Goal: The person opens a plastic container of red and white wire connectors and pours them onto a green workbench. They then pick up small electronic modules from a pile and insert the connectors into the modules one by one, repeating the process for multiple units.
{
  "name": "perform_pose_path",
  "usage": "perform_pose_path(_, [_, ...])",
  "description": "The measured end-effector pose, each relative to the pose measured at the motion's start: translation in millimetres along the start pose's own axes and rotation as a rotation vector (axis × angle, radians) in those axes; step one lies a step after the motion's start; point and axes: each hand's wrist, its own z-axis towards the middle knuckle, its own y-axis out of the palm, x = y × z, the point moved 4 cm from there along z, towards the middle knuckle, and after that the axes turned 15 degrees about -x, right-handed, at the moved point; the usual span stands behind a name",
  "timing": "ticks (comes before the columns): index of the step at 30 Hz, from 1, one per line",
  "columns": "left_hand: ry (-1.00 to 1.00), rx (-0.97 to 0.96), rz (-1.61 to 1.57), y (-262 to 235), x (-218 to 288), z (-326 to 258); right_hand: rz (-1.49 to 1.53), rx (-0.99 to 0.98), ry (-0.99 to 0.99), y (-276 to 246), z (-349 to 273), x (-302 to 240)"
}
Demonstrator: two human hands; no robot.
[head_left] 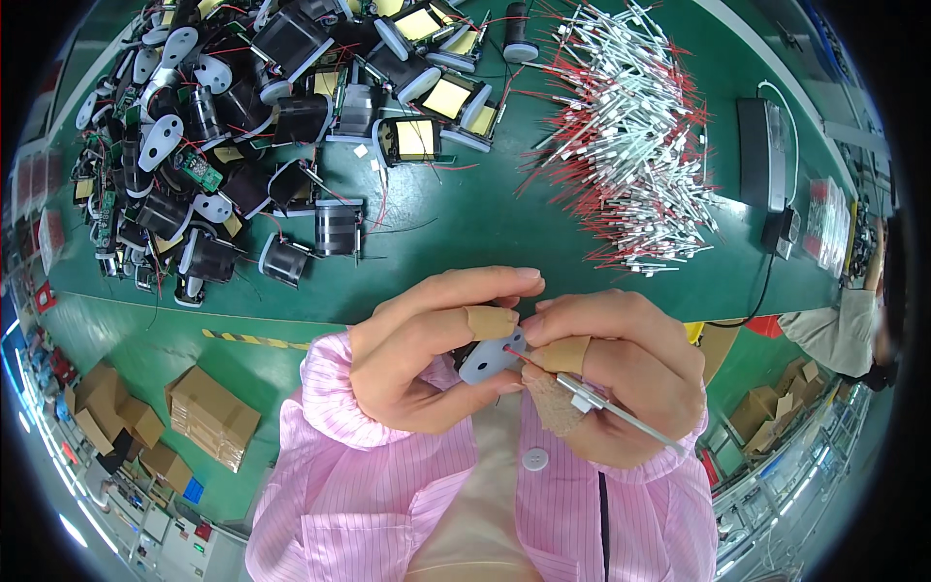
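My left hand (436, 354) grips a small black part with a grey plastic end plate (490, 356), held close to my chest above the green bench edge. A tan bandage wraps its index finger. My right hand (621, 373) pinches a thin white sleeved lead with a red wire tip (606, 407), its red end touching a hole in the grey plate. Bandages cover the right thumb and a finger too. Both hands meet over my pink striped sleeves.
A heap of black coil assemblies with white plates and yellow tape (242, 136) fills the bench's far left. A pile of white-and-red wire leads (626, 145) lies far right. A black box (761, 155) and another person (853, 325) are at right. Cardboard boxes (208, 412) stand on the floor.
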Motion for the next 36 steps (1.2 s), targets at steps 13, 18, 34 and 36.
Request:
perform_pose_path(13, [0.040, -0.037, 0.000, -1.1, -0.2, 0.0, -0.008, -0.029, -0.014, -1.8, 2.7, -1.1])
perform_pose_path(18, [0.045, -0.044, -0.002, -2.1, -1.4, 0.0, 0.021, -0.021, -0.029, -0.9, 2.2, 0.7])
perform_pose_path(34, [0.068, -0.045, 0.043, -1.3, -1.6, 1.2, -0.050, -0.065, -0.015, -3.1, 6.0, -1.4])
perform_pose_path(36, [0.079, -0.041, 0.047, -0.8, -2.6, 0.4, -0.065, -0.077, -0.025, -3.2, 6.2, -1.8])
